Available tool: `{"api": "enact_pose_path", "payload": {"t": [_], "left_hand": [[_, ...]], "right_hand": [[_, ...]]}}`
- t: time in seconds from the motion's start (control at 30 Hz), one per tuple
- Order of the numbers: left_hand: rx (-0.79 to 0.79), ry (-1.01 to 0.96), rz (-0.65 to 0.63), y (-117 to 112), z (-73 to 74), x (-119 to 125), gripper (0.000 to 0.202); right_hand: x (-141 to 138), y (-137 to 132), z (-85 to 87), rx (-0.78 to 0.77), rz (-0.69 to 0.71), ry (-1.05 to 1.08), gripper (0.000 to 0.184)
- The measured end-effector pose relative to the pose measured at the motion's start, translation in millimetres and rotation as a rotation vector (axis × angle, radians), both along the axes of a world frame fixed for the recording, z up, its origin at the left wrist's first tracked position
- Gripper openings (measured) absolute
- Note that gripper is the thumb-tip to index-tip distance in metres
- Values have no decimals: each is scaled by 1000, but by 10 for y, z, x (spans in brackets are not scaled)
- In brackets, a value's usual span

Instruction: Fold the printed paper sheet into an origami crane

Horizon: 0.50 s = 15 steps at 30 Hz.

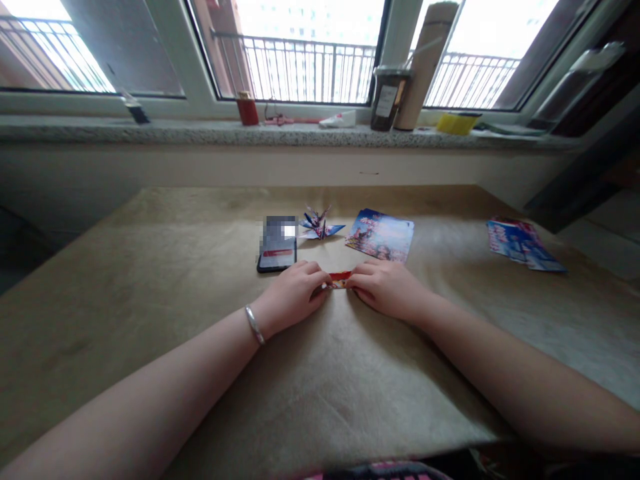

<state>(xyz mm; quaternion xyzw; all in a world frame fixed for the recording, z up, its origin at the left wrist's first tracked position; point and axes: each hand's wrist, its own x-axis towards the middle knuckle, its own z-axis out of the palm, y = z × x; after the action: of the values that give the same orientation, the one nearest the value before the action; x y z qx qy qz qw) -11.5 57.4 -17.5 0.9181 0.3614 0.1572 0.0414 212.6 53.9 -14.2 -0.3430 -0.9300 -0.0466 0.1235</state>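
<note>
My left hand (294, 293) and my right hand (387, 288) meet at the middle of the table, both with fingers curled and pinched on a small folded piece of red patterned paper (339, 279) that lies low on the tan table cover (200, 280). A silver bangle (254, 325) circles my left wrist. Just beyond my hands lie a black phone (277, 244), a finished blue paper crane (320, 225) and a stack of printed blue paper squares (381, 235).
More printed paper sheets (523, 244) lie near the table's right edge. The stone window sill (200, 132) behind holds a red cup (247, 109), a dark jar (387, 99), a cardboard tube (424, 63) and a yellow object (456, 123).
</note>
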Motion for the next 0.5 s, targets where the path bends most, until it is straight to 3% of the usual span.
{"api": "enact_pose_path", "payload": {"t": [0.33, 0.5], "left_hand": [[169, 215, -76, -60, 47, 38, 18], [191, 155, -65, -74, 3, 55, 28]], "right_hand": [[-81, -5, -74, 2, -28, 39, 23], [-76, 34, -80, -76, -43, 138, 19]]}}
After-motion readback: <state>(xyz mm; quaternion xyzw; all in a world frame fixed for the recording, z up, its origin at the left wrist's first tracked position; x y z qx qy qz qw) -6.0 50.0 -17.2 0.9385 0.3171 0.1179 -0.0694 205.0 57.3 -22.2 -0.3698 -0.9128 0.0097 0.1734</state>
